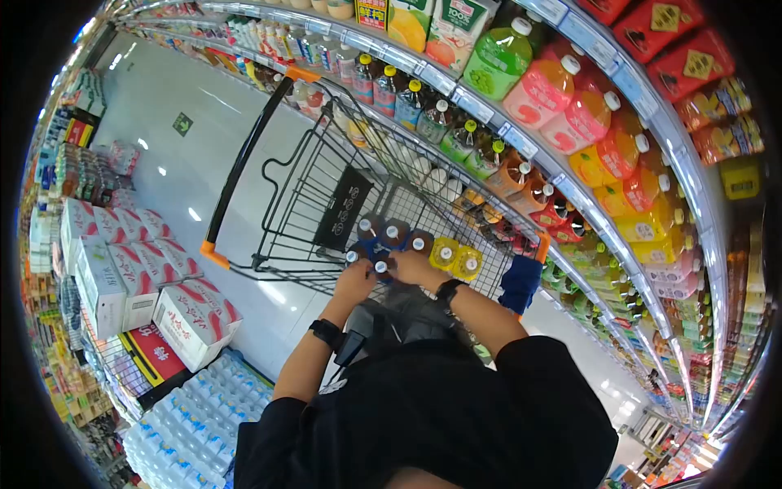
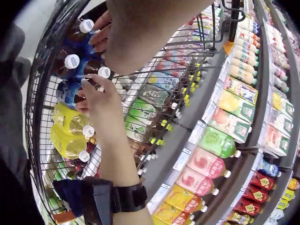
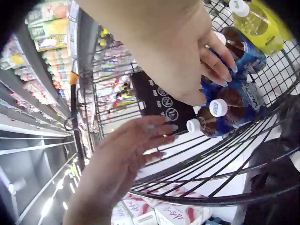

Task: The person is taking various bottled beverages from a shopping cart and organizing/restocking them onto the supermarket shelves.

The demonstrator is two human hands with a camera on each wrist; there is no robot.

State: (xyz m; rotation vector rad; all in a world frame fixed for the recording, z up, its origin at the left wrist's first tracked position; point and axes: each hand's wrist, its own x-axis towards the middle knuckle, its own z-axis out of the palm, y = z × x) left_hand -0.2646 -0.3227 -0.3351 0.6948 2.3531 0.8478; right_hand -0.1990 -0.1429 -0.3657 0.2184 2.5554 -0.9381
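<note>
Several dark drink bottles with blue labels and white caps (image 1: 393, 231) (image 2: 71, 61) (image 3: 218, 108) stand close together in a shopping cart. Beside them are two yellow bottles (image 1: 442, 253) (image 2: 70, 140) (image 3: 258, 28). My right hand (image 1: 415, 267) (image 2: 105, 103) (image 3: 187, 61) reaches over the dark bottles, its slightly bent fingers resting on their upper parts. On the other side is my left hand (image 1: 356, 281) (image 3: 133, 152), its fingers extended and spread near a bottle cap; nothing shows in its grasp. Part of the bottles is hidden under my hands.
The cart's wire side and black handle (image 1: 236, 163) surround the bottles, with a black sign panel (image 1: 344, 208) inside. Shelves of drinks (image 1: 546, 94) run along the right. Stacked cartons (image 1: 195, 322) and packs of water bottles (image 1: 195, 424) stand at the left.
</note>
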